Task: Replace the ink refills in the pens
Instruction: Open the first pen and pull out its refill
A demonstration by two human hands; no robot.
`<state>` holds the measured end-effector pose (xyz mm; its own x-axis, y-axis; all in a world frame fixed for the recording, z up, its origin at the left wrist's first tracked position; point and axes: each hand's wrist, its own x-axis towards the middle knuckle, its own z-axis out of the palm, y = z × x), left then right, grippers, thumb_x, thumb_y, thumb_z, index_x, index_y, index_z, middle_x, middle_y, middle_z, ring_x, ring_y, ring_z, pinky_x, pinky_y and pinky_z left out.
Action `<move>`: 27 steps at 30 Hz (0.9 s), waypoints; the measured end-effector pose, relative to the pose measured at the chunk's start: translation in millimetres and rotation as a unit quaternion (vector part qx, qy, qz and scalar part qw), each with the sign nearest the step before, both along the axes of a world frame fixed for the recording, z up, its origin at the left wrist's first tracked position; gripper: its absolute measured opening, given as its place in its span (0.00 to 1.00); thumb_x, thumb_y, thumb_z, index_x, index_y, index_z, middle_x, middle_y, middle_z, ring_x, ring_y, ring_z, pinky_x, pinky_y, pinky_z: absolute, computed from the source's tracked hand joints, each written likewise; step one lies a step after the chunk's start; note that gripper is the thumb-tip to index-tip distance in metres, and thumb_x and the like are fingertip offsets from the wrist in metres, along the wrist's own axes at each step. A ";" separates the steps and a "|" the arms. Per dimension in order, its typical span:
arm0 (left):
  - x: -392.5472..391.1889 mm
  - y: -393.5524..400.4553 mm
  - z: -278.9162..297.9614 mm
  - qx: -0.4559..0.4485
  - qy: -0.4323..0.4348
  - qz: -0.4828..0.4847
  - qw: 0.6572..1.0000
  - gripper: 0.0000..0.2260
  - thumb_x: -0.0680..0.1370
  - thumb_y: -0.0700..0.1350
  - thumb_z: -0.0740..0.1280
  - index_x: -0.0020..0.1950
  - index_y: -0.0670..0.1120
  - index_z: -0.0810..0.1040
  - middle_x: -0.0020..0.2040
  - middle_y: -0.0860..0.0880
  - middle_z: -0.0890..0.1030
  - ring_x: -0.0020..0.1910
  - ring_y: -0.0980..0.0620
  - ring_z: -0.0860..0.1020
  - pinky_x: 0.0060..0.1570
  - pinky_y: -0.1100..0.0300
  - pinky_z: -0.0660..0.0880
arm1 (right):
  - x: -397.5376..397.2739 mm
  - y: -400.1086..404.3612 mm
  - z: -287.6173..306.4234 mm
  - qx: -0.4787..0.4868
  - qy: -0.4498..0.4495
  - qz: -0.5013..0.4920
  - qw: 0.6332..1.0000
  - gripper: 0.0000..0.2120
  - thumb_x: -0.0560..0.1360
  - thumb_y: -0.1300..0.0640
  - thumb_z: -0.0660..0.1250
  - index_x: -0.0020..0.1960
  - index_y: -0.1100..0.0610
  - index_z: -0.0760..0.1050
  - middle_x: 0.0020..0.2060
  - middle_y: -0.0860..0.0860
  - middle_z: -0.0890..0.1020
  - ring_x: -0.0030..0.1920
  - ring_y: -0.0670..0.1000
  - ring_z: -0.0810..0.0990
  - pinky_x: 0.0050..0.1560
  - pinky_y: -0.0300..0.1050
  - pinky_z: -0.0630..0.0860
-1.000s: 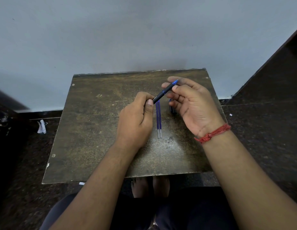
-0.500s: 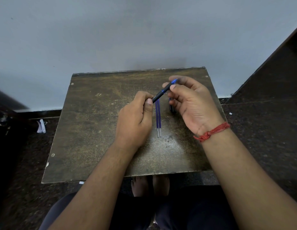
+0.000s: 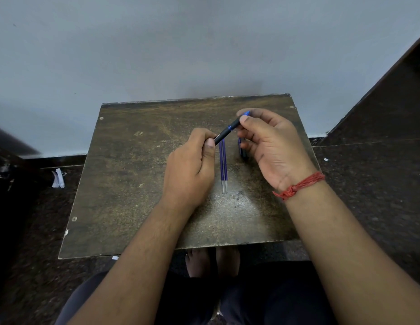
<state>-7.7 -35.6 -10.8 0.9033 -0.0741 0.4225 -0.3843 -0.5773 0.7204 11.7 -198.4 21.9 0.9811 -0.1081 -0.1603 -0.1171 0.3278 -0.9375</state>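
black-and-blue pen (image 3: 230, 129), blue refills (image 3: 223, 160), red wristband (image 3: 300, 185)

Very little has shifted since a second ago. Your right hand (image 3: 272, 146) has slid its thumb and forefinger a little nearer along the pen (image 3: 229, 129), so the blue far end now pokes out past your fingertips. Your left hand (image 3: 192, 165) has eased very slightly left with the pen.

Left half of table (image 3: 124, 174) lying open. Two refills (image 3: 223, 167) and a second pen (image 3: 241, 150) lying between left hand (image 3: 190, 170) and right hand (image 3: 272, 146), narrowing that gap.
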 end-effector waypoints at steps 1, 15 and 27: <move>0.3 0.1 0.0 0.000 0.000 0.001 1.000 0.07 0.83 0.50 0.56 0.52 0.52 0.72 0.29 0.58 0.69 0.28 0.60 0.70 0.30 0.60 0.61 | 0.1 -0.4 0.7 0.011 -0.002 0.006 1.000 0.07 0.76 0.65 0.68 0.50 0.57 0.82 0.43 0.54 0.86 0.41 0.48 0.82 0.38 0.40 0.75; -0.8 0.1 0.1 0.008 -0.003 0.000 1.000 0.07 0.83 0.49 0.56 0.52 0.51 0.73 0.29 0.58 0.70 0.29 0.59 0.71 0.30 0.60 0.61 | 0.1 0.4 -0.1 -0.008 -0.002 -0.005 1.000 0.02 0.75 0.61 0.72 0.46 0.55 0.81 0.38 0.50 0.85 0.38 0.47 0.82 0.34 0.39 0.75; -0.6 0.1 0.0 0.013 -0.005 0.004 1.000 0.07 0.83 0.49 0.56 0.52 0.51 0.73 0.29 0.58 0.70 0.28 0.59 0.71 0.29 0.60 0.61 | 0.4 -0.6 -0.4 -0.015 0.010 -0.021 1.000 0.05 0.74 0.56 0.74 0.46 0.54 0.78 0.39 0.51 0.84 0.39 0.49 0.82 0.34 0.40 0.77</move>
